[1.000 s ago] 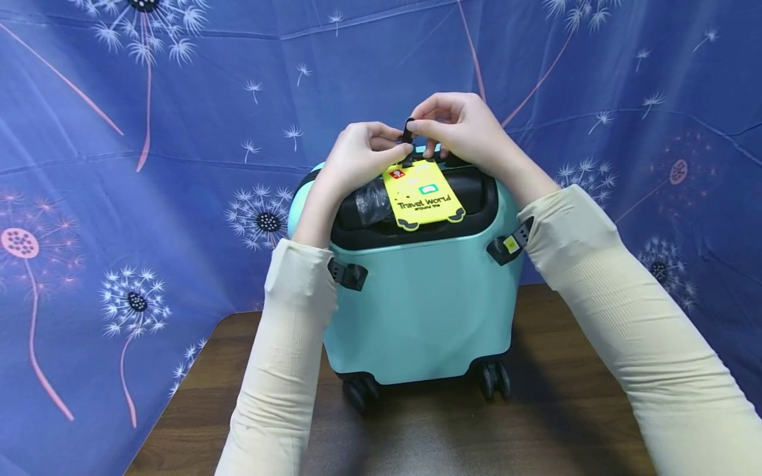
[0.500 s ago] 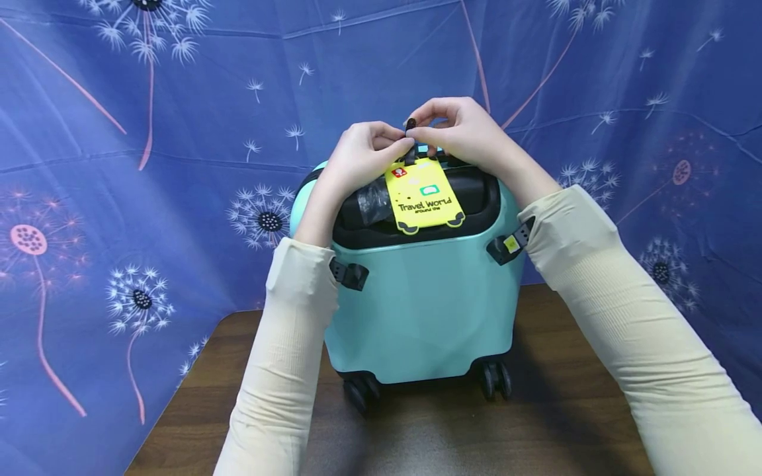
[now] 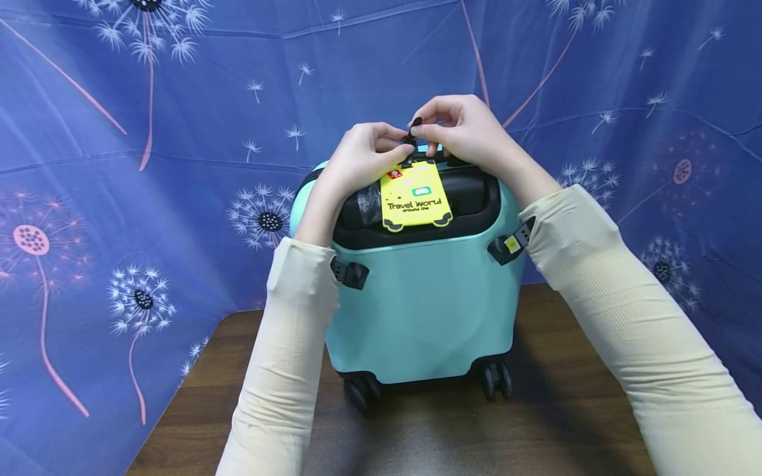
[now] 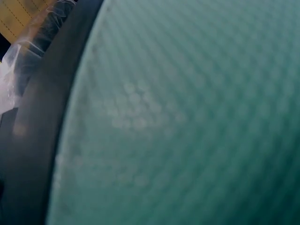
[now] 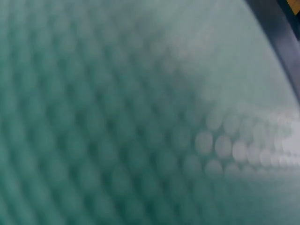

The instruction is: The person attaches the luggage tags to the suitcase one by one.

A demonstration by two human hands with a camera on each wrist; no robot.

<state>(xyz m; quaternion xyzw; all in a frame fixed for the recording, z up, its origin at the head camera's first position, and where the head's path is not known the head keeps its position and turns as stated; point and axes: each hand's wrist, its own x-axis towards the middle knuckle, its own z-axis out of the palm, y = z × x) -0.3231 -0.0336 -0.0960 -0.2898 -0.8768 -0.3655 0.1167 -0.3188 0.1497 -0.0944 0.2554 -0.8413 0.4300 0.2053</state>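
Note:
A yellow luggage tag (image 3: 415,197) printed "Travel World" lies over the black recessed top of a turquoise suitcase (image 3: 423,311). Its black strap (image 3: 416,123) rises between both hands, near the suitcase's top handle. My right hand (image 3: 461,125) pinches the strap's upper end between thumb and forefinger. With thumb and fingers, my left hand (image 3: 363,153) pinches the strap lower down, just above the tag. The fingertips partly cover the strap. In the left wrist view the suitcase shell (image 4: 178,112) fills most of the picture; the right wrist view shows the shell (image 5: 117,112) blurred.
Clear plastic wrap (image 3: 369,203) covers part of the black handle left of the tag. The suitcase stands upright on black wheels (image 3: 496,380) on a brown wooden table (image 3: 428,436). A blue dandelion-print cloth (image 3: 196,119) hangs behind.
The tag has swung slightly left and now hangs straighter. The strap's upper end has bent and shifted a little right with the right hand; the left hand has hardly moved.

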